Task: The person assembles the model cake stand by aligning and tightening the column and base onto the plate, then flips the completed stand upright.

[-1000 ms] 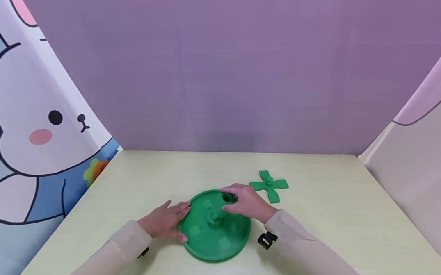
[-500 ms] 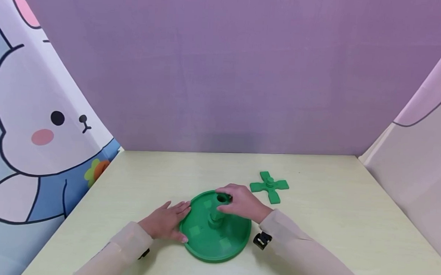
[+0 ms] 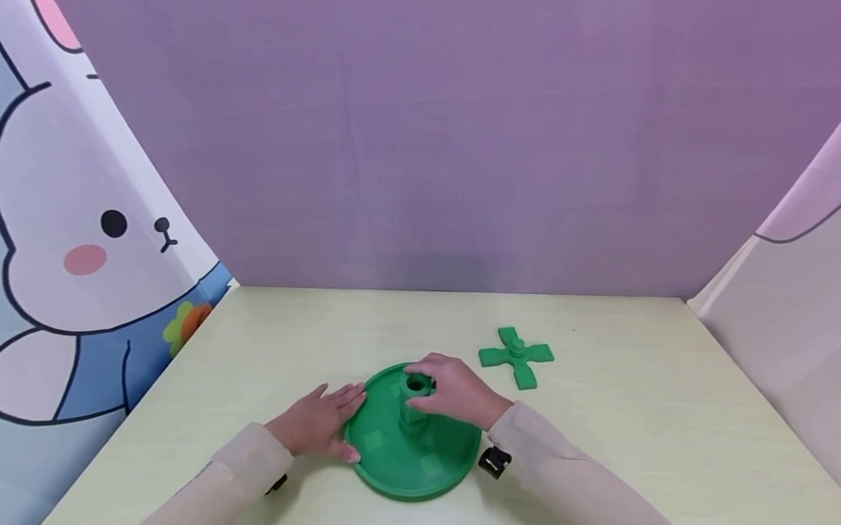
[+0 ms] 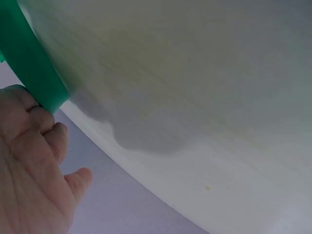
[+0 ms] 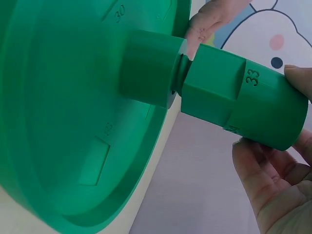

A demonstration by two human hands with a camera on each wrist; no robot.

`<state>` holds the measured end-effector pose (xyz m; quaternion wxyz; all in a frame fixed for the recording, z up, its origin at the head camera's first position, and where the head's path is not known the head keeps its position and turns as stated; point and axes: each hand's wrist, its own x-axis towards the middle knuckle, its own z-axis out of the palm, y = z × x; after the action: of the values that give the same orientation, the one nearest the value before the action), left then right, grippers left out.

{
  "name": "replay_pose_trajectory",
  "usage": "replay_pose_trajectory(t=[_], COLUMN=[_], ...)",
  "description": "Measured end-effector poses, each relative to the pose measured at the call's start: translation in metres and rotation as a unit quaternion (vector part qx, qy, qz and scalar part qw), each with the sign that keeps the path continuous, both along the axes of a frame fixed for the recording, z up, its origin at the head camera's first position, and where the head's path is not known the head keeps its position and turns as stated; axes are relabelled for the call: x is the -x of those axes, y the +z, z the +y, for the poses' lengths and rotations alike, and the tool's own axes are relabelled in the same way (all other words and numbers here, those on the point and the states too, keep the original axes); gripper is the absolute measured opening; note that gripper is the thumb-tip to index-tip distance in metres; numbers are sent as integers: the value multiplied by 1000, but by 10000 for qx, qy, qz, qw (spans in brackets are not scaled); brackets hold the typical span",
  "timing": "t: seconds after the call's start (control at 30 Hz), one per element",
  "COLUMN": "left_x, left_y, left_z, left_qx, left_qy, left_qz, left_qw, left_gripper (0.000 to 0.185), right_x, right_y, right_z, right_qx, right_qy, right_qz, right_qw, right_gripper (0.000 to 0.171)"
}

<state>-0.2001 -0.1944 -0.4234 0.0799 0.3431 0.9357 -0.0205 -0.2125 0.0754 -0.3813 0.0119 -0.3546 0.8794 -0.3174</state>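
Observation:
A round green base plate (image 3: 410,491) lies on the table near its front edge, with a raised socket at its centre. My right hand (image 3: 446,390) grips the top of a green post (image 3: 411,416) standing in that socket. In the right wrist view the post (image 5: 234,102) is marked 33, its narrow end sits in the socket (image 5: 146,68), and my fingers (image 5: 273,187) curl round its wide end. My left hand (image 3: 318,426) lies flat, fingers straight, against the plate's left rim (image 4: 34,68). A green cross piece (image 3: 516,355) lies apart, to the right behind the plate.
The pale table (image 3: 632,428) is walled by a purple back panel (image 3: 426,137), a cartoon rabbit sheet (image 3: 76,240) on the left and a pale sheet (image 3: 805,334) on the right. Shallow square recesses (image 5: 95,161) mark the plate's floor.
My right hand and the top of the post have shifted a little left and down, so the post stands straighter over the socket. My left hand has stayed at the rim.

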Motion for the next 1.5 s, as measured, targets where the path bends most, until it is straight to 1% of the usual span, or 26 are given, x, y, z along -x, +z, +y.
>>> replay_pose_trajectory(t=[0.2, 0.33, 0.53, 0.63, 0.7, 0.8, 0.93, 1.03, 1.23, 1.5], left_x=[1, 1, 0, -1, -1, -1, -1, -2, -3, -3], left_y=[0, 0, 1, 1, 1, 1, 1, 1, 2, 4], left_z=[-1, 0, 0, 1, 1, 1, 1, 0, 0, 1], left_qx=[32, -8, -25, -14, -23, -34, -33, -21, 16, -5], left_qy=[-47, -44, -13, -20, -40, -61, -52, -51, -41, -18], left_qz=[58, 35, -13, -4, 12, 44, 49, 59, 65, 11], left_qw=[10000, 10000, 10000, 10000, 10000, 10000, 10000, 10000, 10000, 10000], left_gripper=[94, 94, 93, 93, 93, 93, 93, 93, 93, 93], right_x=[3, 6, 5, 4, 3, 3, 5, 5, 3, 1], right_y=[-2, -6, -12, -14, -15, -17, -21, -23, -24, -25], right_z=[3, 5, 4, 3, 4, 6, 9, 10, 9, 3], right_qx=[146, 333, 850, 956, 986, 1067, 1190, 1202, 1277, 1267], right_qy=[82, 38, -142, -248, -243, -66, 181, 191, 66, -437], right_qz=[-250, -532, -1126, -1295, -1372, -1425, -1364, -1305, -1290, -1256], right_qw=[9995, 9980, 9899, 9867, 9853, 9840, 9833, 9839, 9834, 9830], right_gripper=[45, 44, 45, 48, 51, 53, 49, 46, 46, 43])
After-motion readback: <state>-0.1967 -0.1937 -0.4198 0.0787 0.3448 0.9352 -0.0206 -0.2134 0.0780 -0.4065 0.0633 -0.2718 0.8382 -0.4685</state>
